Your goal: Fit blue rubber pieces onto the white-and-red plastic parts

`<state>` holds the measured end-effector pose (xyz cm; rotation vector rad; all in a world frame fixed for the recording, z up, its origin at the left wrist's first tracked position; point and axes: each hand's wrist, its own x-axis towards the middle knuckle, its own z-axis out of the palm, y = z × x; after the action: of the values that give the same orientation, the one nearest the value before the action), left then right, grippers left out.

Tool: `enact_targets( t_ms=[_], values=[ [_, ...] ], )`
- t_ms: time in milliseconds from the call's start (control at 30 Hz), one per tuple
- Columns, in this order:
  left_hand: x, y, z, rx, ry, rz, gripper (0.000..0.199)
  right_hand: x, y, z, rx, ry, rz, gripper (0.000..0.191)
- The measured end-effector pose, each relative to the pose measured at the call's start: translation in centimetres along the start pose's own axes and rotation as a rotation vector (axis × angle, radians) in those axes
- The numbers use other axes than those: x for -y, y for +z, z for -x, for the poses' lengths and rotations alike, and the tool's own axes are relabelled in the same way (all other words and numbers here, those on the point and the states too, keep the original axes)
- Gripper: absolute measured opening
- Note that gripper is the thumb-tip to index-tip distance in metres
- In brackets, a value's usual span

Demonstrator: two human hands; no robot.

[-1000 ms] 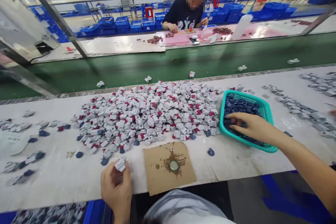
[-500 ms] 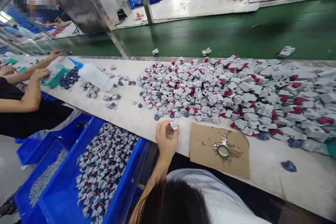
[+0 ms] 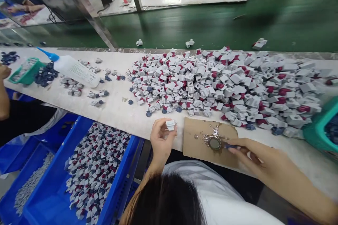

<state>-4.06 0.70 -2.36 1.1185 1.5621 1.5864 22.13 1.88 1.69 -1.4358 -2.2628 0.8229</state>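
Observation:
My left hand (image 3: 161, 144) is closed around a small light-grey plastic block (image 3: 170, 125), held up between thumb and fingers over the front edge of the table. My right hand (image 3: 260, 156) pinches a small dark blue piece (image 3: 229, 145) at its fingertips, beside the rim of a small round cap (image 3: 214, 143). The cap lies on a flat sheet of brown cardboard (image 3: 195, 149), with a shiny wet-looking spill around it. Behind both hands spreads a large heap of grey-and-red plastic parts (image 3: 195, 81).
A white squeeze bottle (image 3: 76, 71) with a blue nozzle lies left. Green baskets (image 3: 29, 74) (image 3: 315, 132) stand at either side. Blue bins (image 3: 52, 186) of parts sit below left. Behind the heap runs a green conveyor belt (image 3: 211, 28). A co-worker's arm (image 3: 4, 95) is far left.
My right hand has come in from the right with a dark blue piece, reaching the cap. The view has shifted to the right; my left hand still holds the grey block.

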Motion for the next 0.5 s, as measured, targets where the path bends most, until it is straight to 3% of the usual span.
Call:
enact_targets(
  t_ms=[100,267,500],
  values=[
    [-0.6,0.4,0.8,0.06,-0.038,0.086,0.023,1.0,2.0,-0.8,-0.031,-0.052,-0.059,0.015],
    [-0.6,0.8,1.9,0.12,-0.062,0.074,0.021,0.8,2.5,-0.9,-0.041,-0.118,0.017,0.015],
    [-1.1,1.3,1.8,0.225,-0.058,0.001,0.022,1.3,3.2,-1.8,0.074,-0.45,0.526,0.019]
  ],
)
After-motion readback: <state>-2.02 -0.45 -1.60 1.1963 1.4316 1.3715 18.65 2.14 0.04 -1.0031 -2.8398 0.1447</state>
